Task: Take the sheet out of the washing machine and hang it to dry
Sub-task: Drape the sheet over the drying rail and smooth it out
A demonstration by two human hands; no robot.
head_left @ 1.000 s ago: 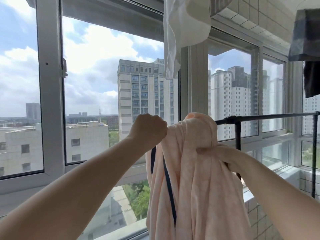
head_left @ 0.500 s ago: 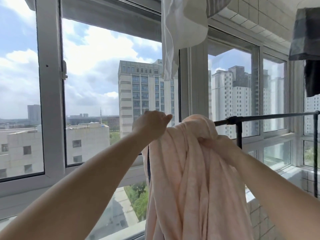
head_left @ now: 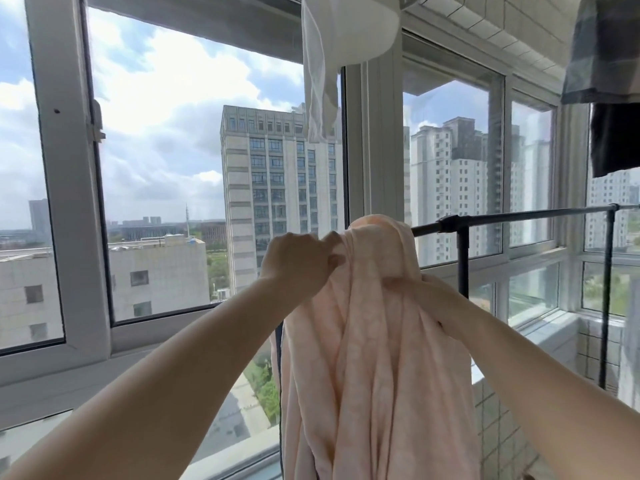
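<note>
A pale pink sheet [head_left: 374, 358] hangs bunched over the left end of a black drying rail [head_left: 512, 216] and falls in long folds out of the bottom of the view. My left hand [head_left: 298, 261] grips the sheet's left edge just below the rail's height. My right hand [head_left: 426, 289] is pressed into the folds on the right side, fingers partly hidden in the cloth. A dark blue strip [head_left: 280, 344] shows along the sheet's left edge.
Large windows [head_left: 194, 168] with white frames stand right behind the rail. A white garment [head_left: 332, 57] hangs from above, over the sheet. A grey plaid cloth [head_left: 606, 46] and a dark cloth [head_left: 616, 140] hang at the upper right. A tiled ledge [head_left: 599, 355] runs below the right windows.
My left hand has shifted right and closer onto the sheet's top left edge. The dark blue strip is now mostly covered by pink folds. My right hand stays in the folds.
</note>
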